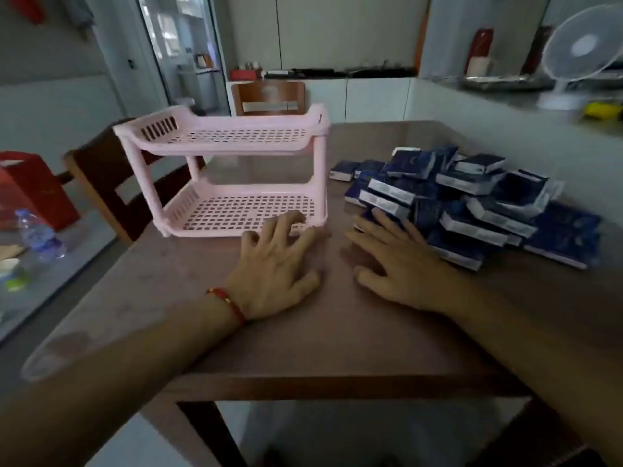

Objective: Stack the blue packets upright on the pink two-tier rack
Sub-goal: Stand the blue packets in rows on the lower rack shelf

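Observation:
A pink two-tier rack [232, 148] stands on the brown table [303, 338], left of centre; both perforated tiers hold nothing. To its right lies a loose heap of several blue packets [472, 203] with white edges, lying flat and tilted. My left hand [276, 267], a red cord on its wrist, lies flat on the table with its fingertips at the rack's lower front rim. My right hand [394, 264] lies flat beside it, fingers spread, its fingertips touching the near left edge of the packet heap. Neither hand holds anything.
A wooden chair [111, 183] stands left of the table behind the rack, another chair [269, 97] at the far side. A red box [30, 190] and a plastic bottle [38, 235] sit lower left. A white fan [580, 52] stands on the counter at right.

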`<action>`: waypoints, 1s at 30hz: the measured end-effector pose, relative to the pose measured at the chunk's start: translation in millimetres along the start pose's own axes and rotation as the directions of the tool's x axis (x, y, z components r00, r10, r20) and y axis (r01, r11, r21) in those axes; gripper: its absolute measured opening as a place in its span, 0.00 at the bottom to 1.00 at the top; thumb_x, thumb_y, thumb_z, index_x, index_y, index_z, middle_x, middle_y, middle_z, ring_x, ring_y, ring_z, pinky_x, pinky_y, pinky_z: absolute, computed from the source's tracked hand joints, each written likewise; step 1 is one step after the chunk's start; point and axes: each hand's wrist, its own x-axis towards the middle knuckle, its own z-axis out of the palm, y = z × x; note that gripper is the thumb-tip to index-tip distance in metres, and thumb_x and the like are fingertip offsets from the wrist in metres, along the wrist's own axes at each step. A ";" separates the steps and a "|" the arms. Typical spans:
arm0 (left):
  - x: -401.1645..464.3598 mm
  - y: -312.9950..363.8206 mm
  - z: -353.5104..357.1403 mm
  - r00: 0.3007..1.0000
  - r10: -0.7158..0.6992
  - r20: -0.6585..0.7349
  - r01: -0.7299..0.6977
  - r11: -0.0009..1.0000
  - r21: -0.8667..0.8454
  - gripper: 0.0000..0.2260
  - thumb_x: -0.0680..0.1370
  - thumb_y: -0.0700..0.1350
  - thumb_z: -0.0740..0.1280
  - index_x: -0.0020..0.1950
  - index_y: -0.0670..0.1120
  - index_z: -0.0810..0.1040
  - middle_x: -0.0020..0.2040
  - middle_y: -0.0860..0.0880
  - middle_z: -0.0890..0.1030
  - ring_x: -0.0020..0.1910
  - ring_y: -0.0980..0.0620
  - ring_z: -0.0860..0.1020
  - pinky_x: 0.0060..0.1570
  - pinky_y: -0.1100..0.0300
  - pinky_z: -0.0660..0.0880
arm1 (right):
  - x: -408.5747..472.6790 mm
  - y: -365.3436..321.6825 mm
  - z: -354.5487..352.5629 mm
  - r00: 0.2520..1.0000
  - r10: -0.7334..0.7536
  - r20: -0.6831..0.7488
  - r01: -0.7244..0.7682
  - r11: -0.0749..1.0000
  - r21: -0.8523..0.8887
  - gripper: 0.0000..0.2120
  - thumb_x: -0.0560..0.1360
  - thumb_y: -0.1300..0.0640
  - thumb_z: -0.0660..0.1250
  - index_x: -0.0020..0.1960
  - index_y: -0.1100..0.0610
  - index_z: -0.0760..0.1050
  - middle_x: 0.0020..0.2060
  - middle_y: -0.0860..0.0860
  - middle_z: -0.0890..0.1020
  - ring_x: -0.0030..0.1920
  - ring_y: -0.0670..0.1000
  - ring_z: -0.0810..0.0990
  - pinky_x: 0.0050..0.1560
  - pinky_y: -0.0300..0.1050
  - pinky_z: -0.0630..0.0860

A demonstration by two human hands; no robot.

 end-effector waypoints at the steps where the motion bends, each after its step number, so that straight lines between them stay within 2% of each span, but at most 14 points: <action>1: -0.8 1.1 -1.7 1.000 0.011 -0.004 -0.011 1.000 -0.014 0.27 0.73 0.64 0.55 0.70 0.59 0.64 0.71 0.46 0.67 0.64 0.42 0.69 0.52 0.45 0.69 | -0.5 -0.8 0.7 1.000 -0.008 -0.009 0.008 1.000 -0.002 0.36 0.74 0.33 0.47 0.79 0.41 0.49 0.81 0.42 0.46 0.79 0.46 0.37 0.78 0.57 0.36; 5: -1.2 2.2 -0.2 0.999 -0.033 0.032 0.034 0.999 -0.022 0.28 0.71 0.66 0.51 0.71 0.62 0.64 0.70 0.49 0.65 0.64 0.43 0.67 0.56 0.44 0.68 | 0.9 1.2 5.1 1.000 -0.016 -0.003 0.016 1.000 -0.018 0.28 0.80 0.38 0.53 0.79 0.40 0.53 0.81 0.43 0.48 0.80 0.48 0.41 0.78 0.59 0.38; 10: 0.3 0.8 2.3 0.997 -0.040 0.067 0.041 0.999 -0.021 0.28 0.70 0.67 0.48 0.70 0.64 0.61 0.70 0.50 0.63 0.66 0.45 0.65 0.56 0.44 0.66 | 1.9 3.3 6.6 0.999 -0.042 -0.022 0.042 0.999 -0.025 0.27 0.81 0.39 0.53 0.79 0.40 0.53 0.81 0.44 0.50 0.80 0.49 0.44 0.78 0.58 0.38; 12: 0.9 0.5 2.1 0.997 -0.040 0.060 0.041 0.999 -0.020 0.27 0.72 0.67 0.49 0.70 0.64 0.63 0.70 0.50 0.64 0.65 0.44 0.66 0.57 0.44 0.67 | 1.6 3.3 6.9 0.996 -0.052 -0.068 0.053 0.999 0.002 0.30 0.78 0.37 0.53 0.78 0.41 0.56 0.80 0.45 0.55 0.80 0.51 0.50 0.78 0.56 0.43; 14: -0.1 0.3 1.1 0.999 -0.032 0.038 0.033 0.999 -0.016 0.27 0.72 0.66 0.51 0.70 0.63 0.64 0.69 0.50 0.65 0.64 0.44 0.67 0.57 0.44 0.67 | -1.0 0.7 4.7 0.989 -0.066 -0.133 0.072 0.996 0.043 0.31 0.75 0.36 0.54 0.77 0.43 0.60 0.77 0.47 0.62 0.77 0.52 0.59 0.77 0.54 0.54; 17: 0.6 -0.9 -1.2 0.999 0.001 0.032 0.000 0.999 -0.053 0.27 0.72 0.65 0.53 0.71 0.61 0.64 0.69 0.50 0.66 0.64 0.45 0.67 0.57 0.44 0.67 | -8.3 -1.9 -0.2 0.970 -0.079 -0.228 0.127 0.971 0.201 0.27 0.74 0.49 0.66 0.72 0.48 0.66 0.71 0.49 0.67 0.71 0.51 0.66 0.72 0.49 0.65; 20: 2.0 -1.2 -3.3 0.997 0.072 -0.010 -0.073 0.991 -0.111 0.27 0.73 0.63 0.58 0.70 0.57 0.67 0.67 0.49 0.69 0.63 0.45 0.69 0.57 0.46 0.69 | -14.0 -2.8 -5.4 0.943 -0.073 -0.326 0.184 0.927 0.326 0.24 0.70 0.61 0.70 0.64 0.52 0.71 0.64 0.48 0.70 0.63 0.47 0.71 0.66 0.45 0.72; 22: 2.3 -1.0 -3.5 0.988 0.148 -0.048 -0.154 0.977 -0.146 0.24 0.75 0.59 0.60 0.69 0.53 0.69 0.65 0.49 0.72 0.61 0.45 0.71 0.57 0.45 0.72 | -15.5 -1.5 -5.8 0.927 -0.051 -0.373 0.191 0.917 0.349 0.23 0.68 0.60 0.71 0.62 0.53 0.72 0.62 0.48 0.71 0.62 0.46 0.73 0.65 0.40 0.72; 24: 2.4 -1.1 -3.0 0.976 0.203 -0.076 -0.214 0.960 -0.181 0.22 0.76 0.57 0.62 0.69 0.51 0.69 0.64 0.48 0.73 0.60 0.46 0.72 0.57 0.45 0.73 | -15.6 -0.3 -4.8 0.921 -0.044 -0.388 0.171 0.939 0.298 0.24 0.68 0.57 0.73 0.63 0.54 0.74 0.64 0.49 0.71 0.65 0.46 0.70 0.66 0.32 0.66; 25: 2.3 -0.8 -3.1 0.971 0.224 -0.084 -0.237 0.952 -0.194 0.22 0.77 0.56 0.62 0.69 0.50 0.70 0.64 0.48 0.73 0.59 0.47 0.72 0.58 0.46 0.73 | -14.4 1.3 -3.2 0.922 -0.042 -0.385 0.149 0.956 0.253 0.24 0.68 0.54 0.72 0.64 0.53 0.74 0.64 0.48 0.72 0.66 0.47 0.69 0.67 0.33 0.63; 28: 5.1 0.4 -6.3 0.956 0.272 -0.105 -0.290 0.929 -0.232 0.21 0.78 0.53 0.66 0.69 0.48 0.70 0.65 0.48 0.73 0.60 0.48 0.72 0.60 0.48 0.72 | -13.3 1.6 -2.0 0.949 -0.006 -0.314 0.064 0.983 0.174 0.23 0.71 0.47 0.68 0.65 0.46 0.72 0.62 0.45 0.77 0.63 0.49 0.72 0.66 0.50 0.64; 30: 10.7 6.0 -11.3 0.945 0.316 -0.089 -0.328 0.901 -0.283 0.23 0.78 0.52 0.68 0.71 0.47 0.70 0.66 0.48 0.72 0.63 0.50 0.71 0.65 0.55 0.70 | -13.4 -0.1 -3.4 0.944 -0.005 -0.329 0.090 0.966 0.244 0.19 0.73 0.46 0.68 0.63 0.45 0.73 0.57 0.44 0.80 0.58 0.46 0.77 0.64 0.50 0.68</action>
